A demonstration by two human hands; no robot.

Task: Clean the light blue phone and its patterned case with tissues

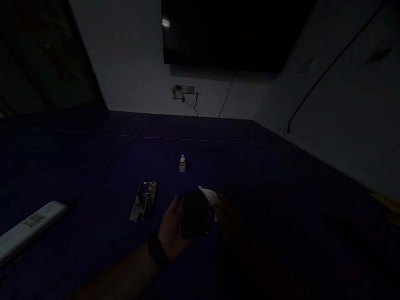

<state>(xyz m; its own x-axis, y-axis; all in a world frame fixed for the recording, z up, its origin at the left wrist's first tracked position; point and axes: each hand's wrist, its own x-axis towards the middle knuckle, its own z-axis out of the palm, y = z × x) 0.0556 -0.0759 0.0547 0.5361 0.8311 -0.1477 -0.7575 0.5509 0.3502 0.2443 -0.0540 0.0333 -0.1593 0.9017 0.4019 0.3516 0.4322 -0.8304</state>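
In the dim light my left hand (171,233) is closed around a dark phone (195,216), with its thumb along the near-left edge. A black watch band circles that wrist. My right hand (229,216), deep in shadow, pinches a white cloth or tissue (210,195) at the phone's upper right side. Whether the cloth touches the phone I cannot tell. A phone case (144,202) with a dark picture and a camera cutout lies to the left of my left hand. Beyond the phone stands a small dropper bottle (182,165) with a white cap, upright.
A long white power strip (29,229) lies at the left on the dark blue surface (125,266). A large black screen (231,33) hangs on the far wall, above sockets (186,89) with cables. Something yellow (387,206) sits at the right edge.
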